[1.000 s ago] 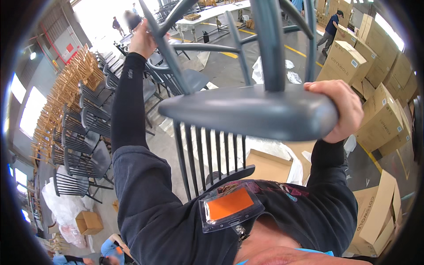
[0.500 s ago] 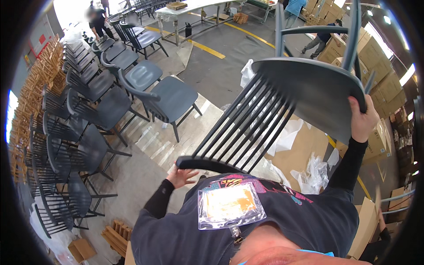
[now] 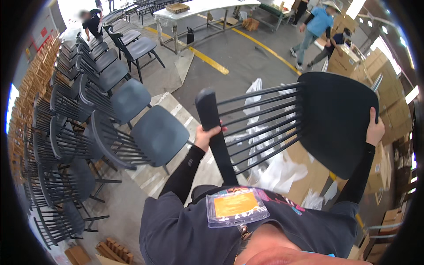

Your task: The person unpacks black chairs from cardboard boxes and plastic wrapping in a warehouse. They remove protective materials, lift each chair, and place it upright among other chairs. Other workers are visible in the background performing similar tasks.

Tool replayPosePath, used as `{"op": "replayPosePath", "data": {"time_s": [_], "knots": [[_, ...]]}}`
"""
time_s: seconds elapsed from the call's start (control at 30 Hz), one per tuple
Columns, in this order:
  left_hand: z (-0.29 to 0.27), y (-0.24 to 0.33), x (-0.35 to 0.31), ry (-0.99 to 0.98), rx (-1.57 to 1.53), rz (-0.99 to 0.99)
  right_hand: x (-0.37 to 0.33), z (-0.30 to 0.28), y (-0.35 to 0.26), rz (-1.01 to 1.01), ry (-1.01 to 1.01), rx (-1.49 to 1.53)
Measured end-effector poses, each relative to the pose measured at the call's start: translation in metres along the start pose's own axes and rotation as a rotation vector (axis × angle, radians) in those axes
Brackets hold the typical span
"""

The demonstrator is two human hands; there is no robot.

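Observation:
A dark spindle-back chair (image 3: 338, 119) is held up in front of me, turned on its side, with its seat to the right and its backrest to the left. My left hand (image 3: 206, 137) is closed around the chair's thick top rail. At the far edge of the seat, my right hand (image 3: 375, 129) grips the rim, with the thumb on the face of the seat. Thin parallel spindles run between rail and seat. Most of the chair's legs are hidden behind the seat. Nearest to my left arm stands another dark chair (image 3: 160, 134) on the floor.
Rows of dark chairs (image 3: 112, 73) fill the left side. White plastic wrap (image 3: 278, 172) and cardboard sheet (image 3: 304, 154) lie below the held chair. Cartons (image 3: 388, 106) are stacked right. A white table (image 3: 203, 9) stands ahead. A person in blue (image 3: 316, 26) and another beside cartons are at far right.
The chair has swung from legs-up to sideways; its top rail rose and tilted upright. My left hand, earlier with fingers spread at the rail, now grips it. The person in blue came into fuller view.

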State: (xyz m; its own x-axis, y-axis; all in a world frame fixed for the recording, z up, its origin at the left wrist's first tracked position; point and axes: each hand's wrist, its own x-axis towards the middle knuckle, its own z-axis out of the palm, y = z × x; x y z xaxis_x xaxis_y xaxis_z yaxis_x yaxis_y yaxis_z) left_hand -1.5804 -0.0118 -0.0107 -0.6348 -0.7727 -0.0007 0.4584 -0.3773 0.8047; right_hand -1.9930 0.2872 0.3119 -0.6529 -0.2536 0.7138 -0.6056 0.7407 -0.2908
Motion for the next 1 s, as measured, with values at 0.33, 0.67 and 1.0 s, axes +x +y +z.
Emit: {"op": "replayPosePath", "data": {"time_s": [0.33,0.67,1.0], "knots": [[-0.017,0.241,0.213,-0.012,0.451,0.192,0.124,0.322,-0.086,0.209,-0.209,0.603],[-0.098,0.348,0.368,0.359,0.673,0.233,0.173,0.655,-0.326,0.177,-0.606,0.818],[-0.104,0.402,0.488,0.894,0.936,0.112,0.156,0.945,-0.599,0.166,-1.300,0.875]]}}
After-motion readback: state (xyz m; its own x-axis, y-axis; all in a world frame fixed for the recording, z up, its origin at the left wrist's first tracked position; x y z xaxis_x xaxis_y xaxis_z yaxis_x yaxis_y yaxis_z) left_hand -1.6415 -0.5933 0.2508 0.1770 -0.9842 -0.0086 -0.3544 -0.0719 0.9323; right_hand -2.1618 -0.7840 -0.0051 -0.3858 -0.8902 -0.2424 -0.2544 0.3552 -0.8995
